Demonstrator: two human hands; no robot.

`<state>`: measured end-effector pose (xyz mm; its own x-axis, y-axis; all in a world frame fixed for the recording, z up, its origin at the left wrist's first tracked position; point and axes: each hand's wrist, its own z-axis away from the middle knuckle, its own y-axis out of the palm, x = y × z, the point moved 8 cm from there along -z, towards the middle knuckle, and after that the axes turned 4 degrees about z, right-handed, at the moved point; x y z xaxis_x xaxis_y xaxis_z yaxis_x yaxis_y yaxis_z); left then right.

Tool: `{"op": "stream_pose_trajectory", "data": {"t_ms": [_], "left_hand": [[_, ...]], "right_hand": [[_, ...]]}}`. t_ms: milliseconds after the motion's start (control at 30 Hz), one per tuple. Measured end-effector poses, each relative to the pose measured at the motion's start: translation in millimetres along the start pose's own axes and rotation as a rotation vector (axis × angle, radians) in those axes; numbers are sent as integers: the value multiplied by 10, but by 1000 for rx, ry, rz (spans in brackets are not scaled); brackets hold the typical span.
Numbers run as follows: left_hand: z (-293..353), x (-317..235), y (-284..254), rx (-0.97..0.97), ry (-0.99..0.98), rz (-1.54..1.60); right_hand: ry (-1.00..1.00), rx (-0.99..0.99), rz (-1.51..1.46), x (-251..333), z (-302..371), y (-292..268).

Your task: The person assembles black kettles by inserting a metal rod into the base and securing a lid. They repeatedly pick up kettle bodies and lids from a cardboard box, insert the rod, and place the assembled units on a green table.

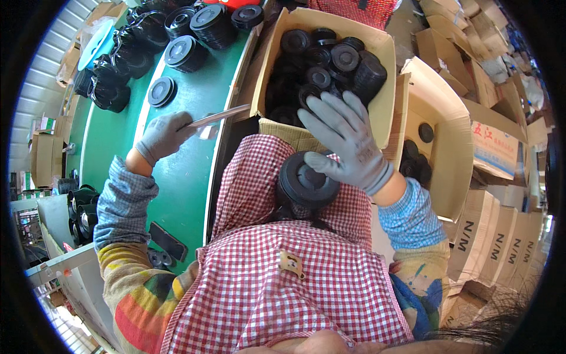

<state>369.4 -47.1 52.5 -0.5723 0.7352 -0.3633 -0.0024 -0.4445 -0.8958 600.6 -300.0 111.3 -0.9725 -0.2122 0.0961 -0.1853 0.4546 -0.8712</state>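
Head view is showing the person's left hand [164,135], in a grey knit glove, closing its fingers around a thin, flat, pale metal blade [213,118] that is pointing right over the edge of the green-topped workbench [177,177]. Across the lap, the right hand [346,141], gloved the same way, is spreading its fingers wide while its thumb and palm are pressing on the rim of a round black moulded plastic lid [305,183], which is resting on the red-and-white checked apron [283,277] just below an open brown cardboard box [330,76]. That box is holding many more of the same ribbed black discs, piled loosely. Further stacks of black lids [188,35] are sitting on the far end of the bench, and more cardboard cartons [489,230] are standing at the right. Judging by its look, the lid is seeming light and stiff, with a matte, slightly ridged rim giving the knit glove good purchase; gripping it by the rim, thumb opposite fingers, is looking the surest hold, while the smooth raised centre is looking more apt to slip. The blade is appearing rigid, thin and smooth.
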Motion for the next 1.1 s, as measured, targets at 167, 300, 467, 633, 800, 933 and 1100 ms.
{"op": "stream_pose_trajectory", "data": {"t_ms": [167,300,467,633,800,933,1100], "left_hand": [[18,-1691,-51,68,546,328],[-146,-2026,285,186,558,248],[-183,-2003,616,253,545,300],[-184,-2022,693,309,508,231],[82,-2184,704,334,393,114],[143,-2226,808,484,196,161],[63,-2324,830,577,174,148]], "right_hand": [[47,517,-143,-85,-182,152],[295,659,-449,-288,220,201],[295,562,-586,-328,527,364],[270,545,-624,-346,587,472],[103,572,-625,-272,572,551],[10,680,-605,-297,581,689],[-168,1036,-417,-381,515,758]]}}
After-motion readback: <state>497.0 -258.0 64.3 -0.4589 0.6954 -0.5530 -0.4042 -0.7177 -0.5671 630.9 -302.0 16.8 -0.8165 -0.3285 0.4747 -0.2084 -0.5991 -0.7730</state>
